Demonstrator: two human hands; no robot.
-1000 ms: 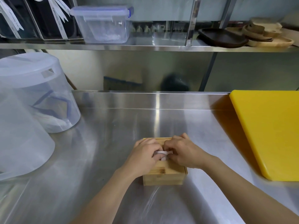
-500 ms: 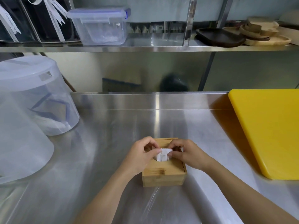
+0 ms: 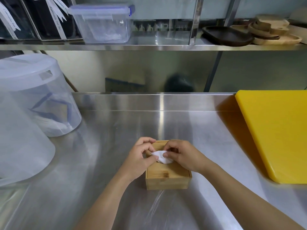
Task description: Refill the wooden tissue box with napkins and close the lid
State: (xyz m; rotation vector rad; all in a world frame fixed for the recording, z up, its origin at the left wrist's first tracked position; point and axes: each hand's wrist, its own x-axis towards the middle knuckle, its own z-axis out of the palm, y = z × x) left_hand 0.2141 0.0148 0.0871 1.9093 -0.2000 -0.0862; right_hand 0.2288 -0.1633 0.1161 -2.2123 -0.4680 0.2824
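Wooden tissue box (image 3: 167,177) near the front edge of the steel counter (image 3: 103,146), lid down, slot facing up. Left hand (image 3: 141,157) and right hand (image 3: 181,156) equally near, meeting over the slot from either side. Fingertips pinched narrow on the white napkin (image 3: 162,156) poking straight up between them.

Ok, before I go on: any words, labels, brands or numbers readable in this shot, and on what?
White ribbons on the dark boxes, upper shelf: script lettering, too blurred to read.
Wooden tissue box: no text visible.
Clear lidded container, yellow cutting board: no text visible.
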